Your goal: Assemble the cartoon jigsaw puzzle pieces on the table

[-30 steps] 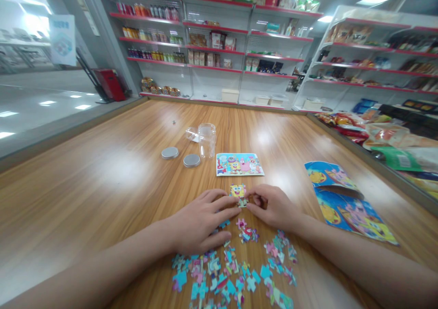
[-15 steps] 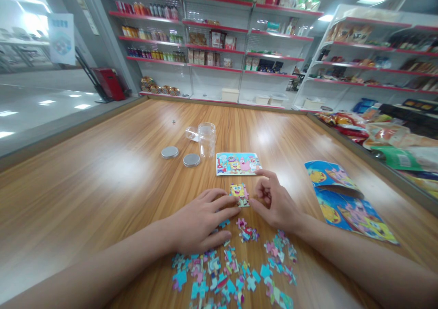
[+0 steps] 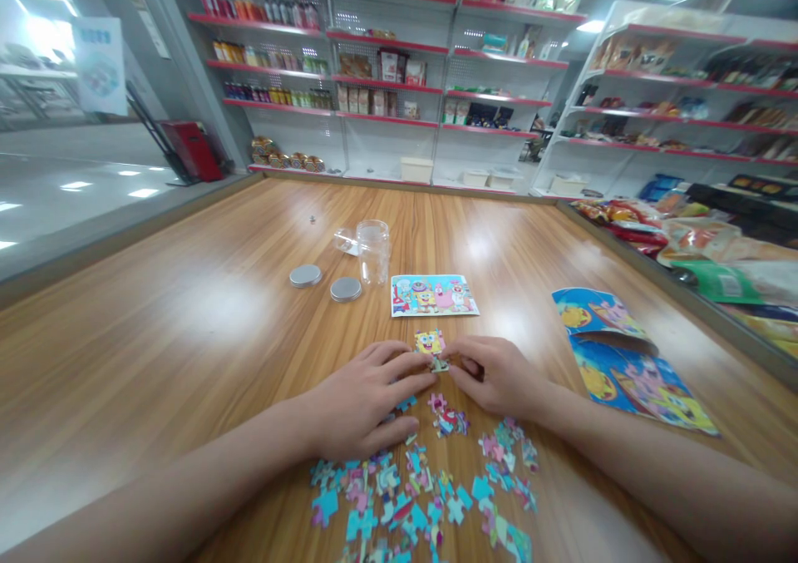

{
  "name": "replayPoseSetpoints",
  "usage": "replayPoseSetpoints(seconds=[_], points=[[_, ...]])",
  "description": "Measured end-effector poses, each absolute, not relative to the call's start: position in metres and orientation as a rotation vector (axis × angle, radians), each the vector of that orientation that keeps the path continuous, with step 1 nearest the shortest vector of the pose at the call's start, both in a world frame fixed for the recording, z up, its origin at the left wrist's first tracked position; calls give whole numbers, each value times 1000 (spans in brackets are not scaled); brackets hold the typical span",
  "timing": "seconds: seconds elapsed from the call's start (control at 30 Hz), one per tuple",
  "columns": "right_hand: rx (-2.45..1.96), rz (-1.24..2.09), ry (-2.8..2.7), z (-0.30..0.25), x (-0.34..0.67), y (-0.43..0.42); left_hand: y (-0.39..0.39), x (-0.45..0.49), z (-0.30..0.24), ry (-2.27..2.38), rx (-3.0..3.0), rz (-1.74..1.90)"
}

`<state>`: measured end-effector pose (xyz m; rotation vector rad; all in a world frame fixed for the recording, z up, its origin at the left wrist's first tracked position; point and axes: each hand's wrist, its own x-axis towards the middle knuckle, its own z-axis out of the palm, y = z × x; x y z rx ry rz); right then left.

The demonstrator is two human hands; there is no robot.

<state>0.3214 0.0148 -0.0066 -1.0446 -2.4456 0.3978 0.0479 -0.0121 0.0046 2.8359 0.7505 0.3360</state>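
A small block of joined puzzle pieces (image 3: 427,343) with a yellow cartoon face lies between my hands. My left hand (image 3: 365,397) rests palm down with its fingers spread, the fingertips on the block's lower left edge. Curled in at the other side, my right hand (image 3: 495,377) has its index finger and thumb closed against the block's right edge. Loose puzzle pieces (image 3: 408,505) are scattered below, in blue, pink and other colours. A small cluster of puzzle pieces (image 3: 450,420) lies just beneath the block. The printed picture card (image 3: 435,297) lies flat beyond it.
Two silver lids (image 3: 345,289) lie by a clear plastic jar (image 3: 373,251); a second clear container (image 3: 345,242) lies on its side. To the right is a folded blue cartoon sheet (image 3: 639,372). Packaged goods (image 3: 716,255) border the table's right edge, with stocked shelves (image 3: 386,89) behind.
My right index finger has come down from the picture card to the right edge of the joined block. My left hand stays in place. The view has shifted slightly.
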Motion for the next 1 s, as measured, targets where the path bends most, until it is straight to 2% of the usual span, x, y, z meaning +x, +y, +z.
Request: replayPoseSetpoints(seconds=[0.63, 1.0], points=[[-1062, 428, -2458, -5, 321, 15, -1, 27, 28, 646, 2670, 317], [-1048, 449, -2449, -10, 324, 19, -2, 9, 47, 857, 2607, 227]])
